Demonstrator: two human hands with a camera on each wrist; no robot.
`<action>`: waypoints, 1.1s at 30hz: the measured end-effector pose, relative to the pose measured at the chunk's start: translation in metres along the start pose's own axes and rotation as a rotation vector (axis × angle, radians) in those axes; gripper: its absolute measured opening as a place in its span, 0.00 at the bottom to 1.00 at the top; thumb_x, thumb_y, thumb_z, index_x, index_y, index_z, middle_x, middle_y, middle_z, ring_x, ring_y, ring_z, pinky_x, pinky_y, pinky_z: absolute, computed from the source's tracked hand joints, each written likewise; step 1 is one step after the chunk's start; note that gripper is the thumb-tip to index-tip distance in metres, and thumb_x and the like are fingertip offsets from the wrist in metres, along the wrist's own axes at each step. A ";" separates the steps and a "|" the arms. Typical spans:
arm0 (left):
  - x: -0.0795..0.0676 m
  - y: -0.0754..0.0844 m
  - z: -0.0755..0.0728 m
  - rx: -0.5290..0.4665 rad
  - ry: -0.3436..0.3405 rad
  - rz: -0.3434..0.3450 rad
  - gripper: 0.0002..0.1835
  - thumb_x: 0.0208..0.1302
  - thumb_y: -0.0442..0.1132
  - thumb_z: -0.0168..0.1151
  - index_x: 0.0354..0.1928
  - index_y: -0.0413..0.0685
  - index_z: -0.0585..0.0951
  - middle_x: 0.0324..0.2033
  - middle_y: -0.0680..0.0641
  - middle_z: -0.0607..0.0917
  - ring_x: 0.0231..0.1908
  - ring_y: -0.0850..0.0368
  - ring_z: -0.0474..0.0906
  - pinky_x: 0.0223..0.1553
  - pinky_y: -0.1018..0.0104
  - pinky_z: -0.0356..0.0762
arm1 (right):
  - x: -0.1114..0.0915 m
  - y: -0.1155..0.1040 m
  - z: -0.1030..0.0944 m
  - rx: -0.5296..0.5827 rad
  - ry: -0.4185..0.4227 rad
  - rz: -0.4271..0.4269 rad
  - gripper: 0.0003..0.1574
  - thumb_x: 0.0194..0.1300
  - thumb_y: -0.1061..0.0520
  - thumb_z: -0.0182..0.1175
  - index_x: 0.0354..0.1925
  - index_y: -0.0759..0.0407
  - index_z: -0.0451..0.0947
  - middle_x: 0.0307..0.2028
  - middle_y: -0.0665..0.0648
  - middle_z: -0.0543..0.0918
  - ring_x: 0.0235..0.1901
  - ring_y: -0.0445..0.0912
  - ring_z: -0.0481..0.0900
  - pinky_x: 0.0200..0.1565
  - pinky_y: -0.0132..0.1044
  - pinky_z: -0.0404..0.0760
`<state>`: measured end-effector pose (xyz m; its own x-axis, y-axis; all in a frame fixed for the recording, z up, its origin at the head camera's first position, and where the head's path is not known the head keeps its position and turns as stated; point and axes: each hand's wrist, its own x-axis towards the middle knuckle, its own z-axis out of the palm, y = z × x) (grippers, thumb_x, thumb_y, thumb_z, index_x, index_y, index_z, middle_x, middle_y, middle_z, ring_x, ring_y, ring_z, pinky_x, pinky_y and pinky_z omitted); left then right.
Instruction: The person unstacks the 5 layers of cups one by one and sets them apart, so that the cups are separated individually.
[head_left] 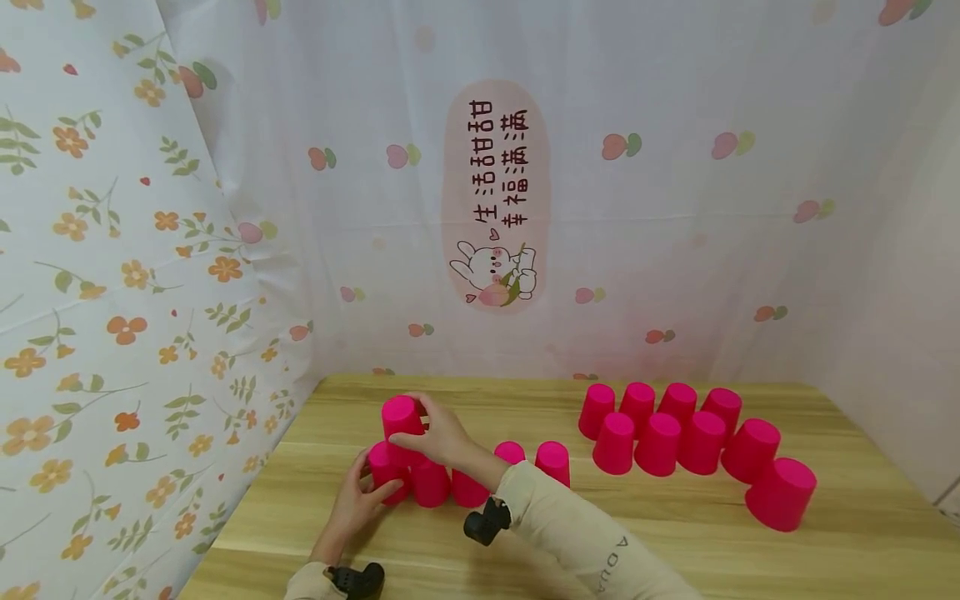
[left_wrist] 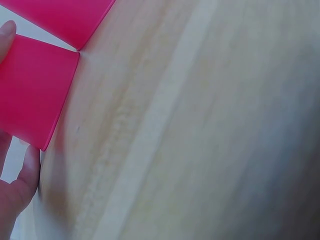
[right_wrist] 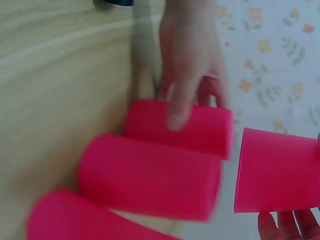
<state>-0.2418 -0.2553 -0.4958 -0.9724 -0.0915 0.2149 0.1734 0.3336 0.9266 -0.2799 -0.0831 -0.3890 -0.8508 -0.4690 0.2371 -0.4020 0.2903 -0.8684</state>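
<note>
Pink cups stand upside down on the table. My right hand grips an upturned cup by its sides, above the left end of a row. In the right wrist view, a gap shows between this cup and the row below. My left hand holds the row's leftmost cup, thumb on one side and fingers on the other; in the left wrist view that cup has its rim at the tabletop. Beside it stand a second cup and a third cup, partly behind my right forearm.
Two more cups, one pink cup among them, show beyond my right forearm. At the right of the wooden table, several upturned cups stand in two lines, ending in a nearer cup. A patterned curtain hangs behind.
</note>
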 end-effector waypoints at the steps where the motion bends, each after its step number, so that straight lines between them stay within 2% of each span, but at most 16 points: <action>1: 0.000 0.000 0.000 -0.005 -0.002 0.001 0.33 0.49 0.31 0.66 0.57 0.37 0.63 0.47 0.37 0.72 0.47 0.43 0.69 0.43 0.59 0.74 | 0.000 -0.003 -0.004 0.012 -0.008 -0.001 0.34 0.52 0.55 0.65 0.56 0.57 0.63 0.45 0.53 0.74 0.45 0.49 0.72 0.40 0.34 0.75; 5: -0.001 0.002 0.001 -0.013 -0.009 -0.008 0.34 0.49 0.31 0.66 0.58 0.35 0.62 0.46 0.35 0.71 0.45 0.42 0.71 0.41 0.60 0.75 | -0.009 -0.030 -0.031 0.071 -0.015 -0.005 0.32 0.54 0.59 0.62 0.56 0.61 0.61 0.47 0.58 0.72 0.48 0.54 0.71 0.42 0.41 0.75; 8: -0.001 0.002 0.002 -0.005 -0.007 -0.013 0.34 0.49 0.30 0.66 0.58 0.33 0.61 0.45 0.34 0.71 0.43 0.41 0.73 0.39 0.60 0.76 | -0.012 -0.037 -0.051 0.096 0.023 -0.047 0.31 0.54 0.61 0.61 0.55 0.64 0.61 0.47 0.61 0.72 0.47 0.56 0.71 0.42 0.43 0.75; 13: -0.002 0.002 0.003 0.018 0.000 -0.006 0.35 0.49 0.31 0.66 0.58 0.31 0.60 0.44 0.32 0.71 0.42 0.40 0.74 0.39 0.60 0.76 | -0.012 -0.025 -0.087 0.084 0.121 -0.085 0.31 0.53 0.57 0.63 0.54 0.61 0.63 0.45 0.59 0.73 0.45 0.52 0.72 0.41 0.40 0.76; 17: -0.002 0.001 0.002 0.025 0.006 0.014 0.34 0.49 0.30 0.65 0.58 0.32 0.62 0.45 0.34 0.72 0.44 0.41 0.72 0.42 0.58 0.74 | -0.024 -0.025 -0.123 0.056 0.144 -0.072 0.32 0.53 0.57 0.63 0.55 0.60 0.62 0.46 0.59 0.73 0.46 0.52 0.72 0.41 0.41 0.76; 20: -0.002 0.002 0.002 0.040 0.004 0.023 0.34 0.49 0.30 0.65 0.58 0.32 0.62 0.45 0.34 0.72 0.46 0.40 0.70 0.43 0.58 0.73 | -0.036 -0.023 -0.152 0.029 0.146 -0.064 0.34 0.54 0.57 0.62 0.56 0.60 0.60 0.47 0.60 0.72 0.47 0.53 0.70 0.41 0.42 0.76; 27: -0.002 0.004 0.003 0.075 -0.010 -0.022 0.36 0.51 0.34 0.65 0.59 0.32 0.59 0.48 0.33 0.70 0.49 0.39 0.68 0.45 0.56 0.72 | -0.075 -0.013 -0.215 -0.041 0.194 0.002 0.39 0.55 0.55 0.62 0.60 0.59 0.55 0.51 0.62 0.68 0.49 0.57 0.68 0.41 0.44 0.76; 33: -0.002 0.001 0.004 0.010 -0.030 -0.079 0.35 0.51 0.33 0.64 0.60 0.36 0.59 0.48 0.34 0.70 0.48 0.39 0.70 0.41 0.68 0.73 | -0.115 0.006 -0.258 -0.125 0.250 0.064 0.43 0.56 0.53 0.61 0.63 0.59 0.51 0.52 0.65 0.67 0.49 0.60 0.68 0.41 0.47 0.76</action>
<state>-0.2401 -0.2513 -0.4963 -0.9873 -0.0899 0.1313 0.0941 0.3356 0.9373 -0.2723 0.1880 -0.3093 -0.9268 -0.2301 0.2970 -0.3699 0.4211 -0.8282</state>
